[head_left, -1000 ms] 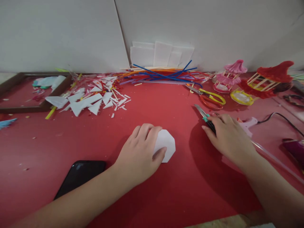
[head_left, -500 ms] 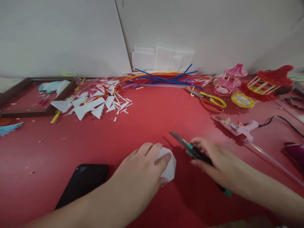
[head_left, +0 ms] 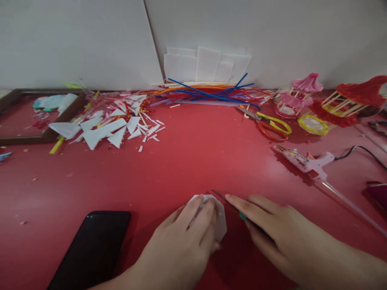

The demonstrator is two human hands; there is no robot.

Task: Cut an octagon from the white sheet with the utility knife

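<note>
Under the fingers of my left hand (head_left: 187,235) a small many-sided white piece (head_left: 221,219), paper or thin foam, is held against the red tabletop (head_left: 187,169). The fingers cover much of it, and the thumb sits at its lower right edge. My right hand (head_left: 272,229) is closed around a utility knife (head_left: 242,216) with a dark and green handle. Its index finger lies along the blade, which points up and left, close to the white piece's upper right edge. Most of the knife's handle is hidden by the hand.
A black phone (head_left: 90,245) lies at lower left. White scraps (head_left: 105,131) and a brown frame (head_left: 33,139) are at far left. Pipe cleaners (head_left: 208,94) lie by the wall, with scissors (head_left: 269,123), a pink glue gun (head_left: 311,163) and small craft models (head_left: 299,98) on the right.
My right hand has turned palm-down and brought the knife down and left towards the white piece, its index finger now along the blade. My left fingers have shifted on the piece.
</note>
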